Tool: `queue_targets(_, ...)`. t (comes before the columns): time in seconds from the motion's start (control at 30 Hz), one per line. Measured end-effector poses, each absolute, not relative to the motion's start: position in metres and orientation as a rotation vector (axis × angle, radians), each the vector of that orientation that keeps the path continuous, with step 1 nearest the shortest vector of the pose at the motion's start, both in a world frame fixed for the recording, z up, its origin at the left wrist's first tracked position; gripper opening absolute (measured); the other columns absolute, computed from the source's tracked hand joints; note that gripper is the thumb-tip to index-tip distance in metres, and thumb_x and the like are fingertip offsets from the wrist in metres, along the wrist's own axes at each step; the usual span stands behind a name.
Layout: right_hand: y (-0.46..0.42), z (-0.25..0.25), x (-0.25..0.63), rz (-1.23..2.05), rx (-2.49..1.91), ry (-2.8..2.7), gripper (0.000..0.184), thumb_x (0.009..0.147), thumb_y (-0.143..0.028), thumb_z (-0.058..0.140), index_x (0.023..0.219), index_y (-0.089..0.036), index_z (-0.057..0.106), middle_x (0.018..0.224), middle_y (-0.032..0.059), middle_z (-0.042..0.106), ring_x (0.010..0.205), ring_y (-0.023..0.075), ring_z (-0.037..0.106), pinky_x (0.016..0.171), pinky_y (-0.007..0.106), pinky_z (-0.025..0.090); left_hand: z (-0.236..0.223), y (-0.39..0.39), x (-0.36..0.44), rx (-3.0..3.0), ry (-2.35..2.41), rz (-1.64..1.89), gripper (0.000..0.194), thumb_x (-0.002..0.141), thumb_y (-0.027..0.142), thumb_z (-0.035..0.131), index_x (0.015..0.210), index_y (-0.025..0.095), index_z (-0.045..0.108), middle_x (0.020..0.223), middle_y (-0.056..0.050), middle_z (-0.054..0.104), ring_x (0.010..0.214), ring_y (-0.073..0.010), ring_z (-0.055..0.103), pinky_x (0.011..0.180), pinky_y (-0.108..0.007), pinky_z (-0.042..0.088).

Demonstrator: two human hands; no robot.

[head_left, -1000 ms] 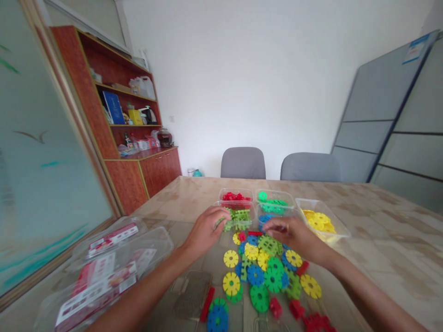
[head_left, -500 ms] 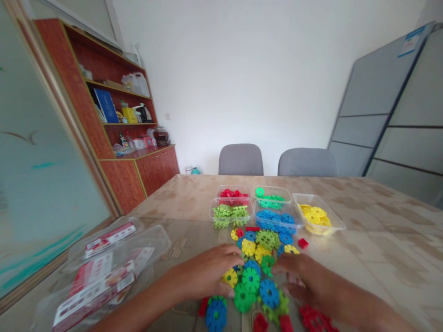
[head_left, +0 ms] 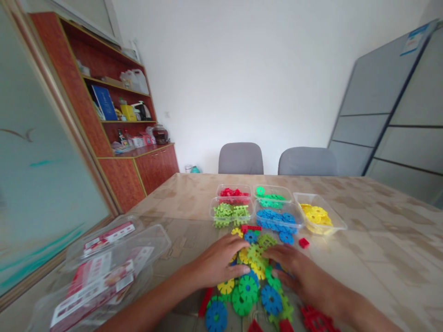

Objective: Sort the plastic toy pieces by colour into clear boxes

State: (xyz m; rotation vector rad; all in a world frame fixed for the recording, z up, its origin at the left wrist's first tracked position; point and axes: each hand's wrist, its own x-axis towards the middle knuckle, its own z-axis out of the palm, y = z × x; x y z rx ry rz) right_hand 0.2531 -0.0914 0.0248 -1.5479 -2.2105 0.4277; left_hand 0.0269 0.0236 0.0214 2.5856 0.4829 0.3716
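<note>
A mixed pile of plastic building pieces lies on the table between my hands. My left hand [head_left: 223,260] rests at the pile's left side, thumb and fingers apart, beside yellow notched discs [head_left: 226,287]. At the right side, my right hand [head_left: 294,267] has its fingers stretched over the pile, the tips touching or nearly touching a lime-green piece [head_left: 255,253]. Nearer to me are green discs [head_left: 248,288] and a blue disc [head_left: 271,299]. My fingers hide some pieces, and neither hand plainly grips one.
Beyond the pile stand clear tubs of red pieces [head_left: 234,193], lime pieces [head_left: 226,214], green discs [head_left: 272,201], blue discs [head_left: 273,220] and yellow discs [head_left: 316,216]. Clear lids [head_left: 157,237] and labelled packaging [head_left: 93,295] lie at left. Loose red pieces [head_left: 316,319] sit near the front.
Both hands have moved slightly forward over the pile. Pieces between them have shifted; a lime-green piece now shows between my fingertips, and some yellow discs sit differently.
</note>
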Motion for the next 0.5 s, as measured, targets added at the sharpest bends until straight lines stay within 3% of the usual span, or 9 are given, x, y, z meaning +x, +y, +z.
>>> queue_targets(0.1, -0.09, 0.038, 0.266, 0.484, -1.545, -2.15, 0.027, 0.094, -0.024, 0.042, 0.106, -0.022, 0.066, 0.1, 0.0064, 0.07, 0.09, 0.0208, 0.064, 0.08, 0.033, 0.051, 0.025, 0.021, 0.015, 2.551, 0.451, 0.427, 0.032, 0.09, 0.031, 0.058, 0.12, 0.022, 0.058, 0.123, -0.006, 0.06, 0.115, -0.0196, 0.053, 0.102, -0.029, 0.038)
queue_targets(0.33, -0.082, 0.009, 0.303, 0.014, -1.971, -2.116, 0.034, 0.078, -0.005, 0.047, 0.104, -0.014, 0.068, 0.107, 0.0163, 0.068, 0.101, 0.0304, 0.059, 0.089, 0.044, 0.046, 0.013, 0.029, 0.008, 2.576, 0.627, 0.414, 0.051, 0.087, 0.032, 0.061, 0.134, 0.02, 0.047, 0.144, -0.012, 0.042, 0.133, -0.0275, 0.037, 0.11, -0.041, 0.03)
queue_targets(0.5, -0.094, 0.029, 0.27, 0.425, -1.637, -2.222, 0.026, 0.091, -0.015, 0.041, 0.1, -0.021, 0.065, 0.1, 0.0086, 0.067, 0.091, 0.0217, 0.061, 0.08, 0.033, 0.049, 0.024, 0.019, 0.011, 2.538, 0.521, 0.375, 0.026, 0.09, 0.028, 0.058, 0.115, 0.022, 0.062, 0.119, -0.007, 0.063, 0.112, -0.0214, 0.056, 0.098, -0.032, 0.041)
